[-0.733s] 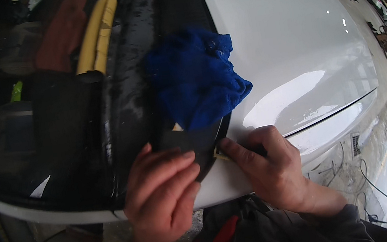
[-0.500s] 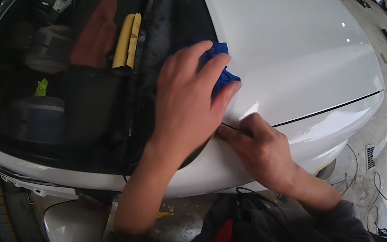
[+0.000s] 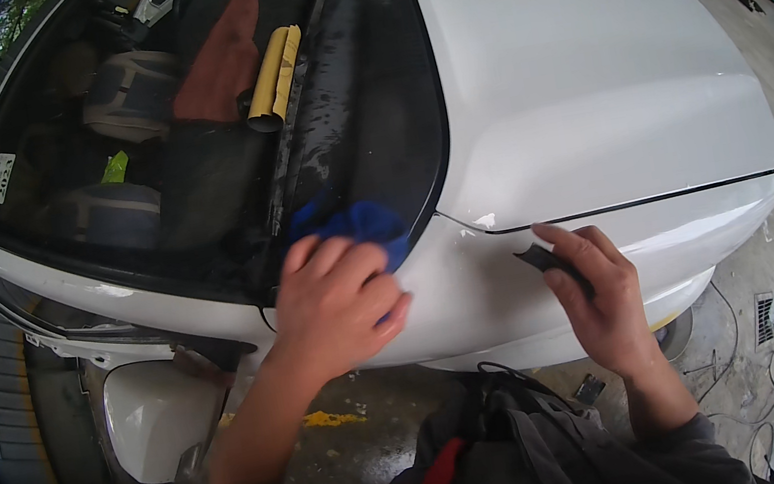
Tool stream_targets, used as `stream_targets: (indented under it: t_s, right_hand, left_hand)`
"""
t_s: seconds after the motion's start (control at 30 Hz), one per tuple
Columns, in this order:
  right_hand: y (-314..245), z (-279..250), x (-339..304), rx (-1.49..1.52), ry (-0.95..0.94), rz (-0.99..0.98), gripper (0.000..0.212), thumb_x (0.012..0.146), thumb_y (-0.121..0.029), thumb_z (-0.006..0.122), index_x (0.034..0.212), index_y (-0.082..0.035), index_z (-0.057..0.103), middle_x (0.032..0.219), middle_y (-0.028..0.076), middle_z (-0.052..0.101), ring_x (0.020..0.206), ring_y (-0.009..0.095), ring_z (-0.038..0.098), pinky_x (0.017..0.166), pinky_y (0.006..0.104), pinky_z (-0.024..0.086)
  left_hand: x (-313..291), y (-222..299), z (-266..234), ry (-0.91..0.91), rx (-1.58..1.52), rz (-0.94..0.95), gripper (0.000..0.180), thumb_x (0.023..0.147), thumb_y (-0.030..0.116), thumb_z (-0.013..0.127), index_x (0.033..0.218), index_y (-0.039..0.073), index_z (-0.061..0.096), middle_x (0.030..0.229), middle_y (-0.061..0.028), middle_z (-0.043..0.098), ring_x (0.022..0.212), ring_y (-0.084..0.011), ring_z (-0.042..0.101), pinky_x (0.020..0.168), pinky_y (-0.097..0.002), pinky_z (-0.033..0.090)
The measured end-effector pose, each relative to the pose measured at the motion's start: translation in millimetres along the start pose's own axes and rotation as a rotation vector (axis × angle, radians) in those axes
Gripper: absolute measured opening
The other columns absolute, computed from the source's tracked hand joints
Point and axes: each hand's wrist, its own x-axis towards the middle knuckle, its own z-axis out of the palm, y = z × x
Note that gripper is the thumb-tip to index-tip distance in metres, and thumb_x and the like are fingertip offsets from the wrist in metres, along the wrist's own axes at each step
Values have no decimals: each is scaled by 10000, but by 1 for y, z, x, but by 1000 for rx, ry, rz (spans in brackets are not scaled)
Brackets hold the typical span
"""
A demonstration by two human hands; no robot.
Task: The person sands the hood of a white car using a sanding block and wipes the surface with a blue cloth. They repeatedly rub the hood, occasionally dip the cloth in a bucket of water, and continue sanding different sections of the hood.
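Observation:
My left hand (image 3: 341,300) is closed around a crumpled blue cloth (image 3: 364,225). The cloth lies over the lower corner of a white car's windshield (image 3: 390,130), beside the fender. Motion blurs the fingers slightly. In my right hand (image 3: 608,293), between thumb and fingers, is a small dark grey, curved flat piece (image 3: 540,258); its exact kind does not show. That hand hovers over the white fender (image 3: 476,294), just on the near side of the seam along the hood (image 3: 594,77).
Behind the glass lie a yellow paper roll (image 3: 276,82) and a reddish sheet (image 3: 217,61). A detached-looking white panel (image 3: 157,420) stands near the car at lower left. Cables (image 3: 725,330) and a drain grate (image 3: 766,318) are on the concrete floor at right.
My left hand has moved the blue cloth left and nearer, from the hood's edge to the windshield corner. My right hand has shifted right, away from the seam, and the dark piece now shows.

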Motion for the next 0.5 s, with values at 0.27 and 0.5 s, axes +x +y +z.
stream_targets:
  t_s: [0.27, 0.5]
  right_hand:
    - [23, -2, -16, -34, -44, 78, 607, 847, -77, 909, 1297, -6, 508, 1091, 169, 651, 767, 294, 678, 673, 395, 567]
    - [-2, 5, -37, -138, -357, -60, 670, 740, -266, 988, 1216, -68, 561, 1159, 132, 603, 828, 369, 676, 723, 458, 583]
  left_hand:
    - [-54, -13, -17, 107, 5, -113, 351, 622, 179, 922, 899, 141, 711, 1144, -62, 634, 1049, -312, 612, 982, -496, 460]
    - [-58, -15, -13, 169, -17, -77, 363, 625, 189, 927, 924, 137, 728, 1186, -72, 650, 1062, -322, 619, 984, -507, 467]
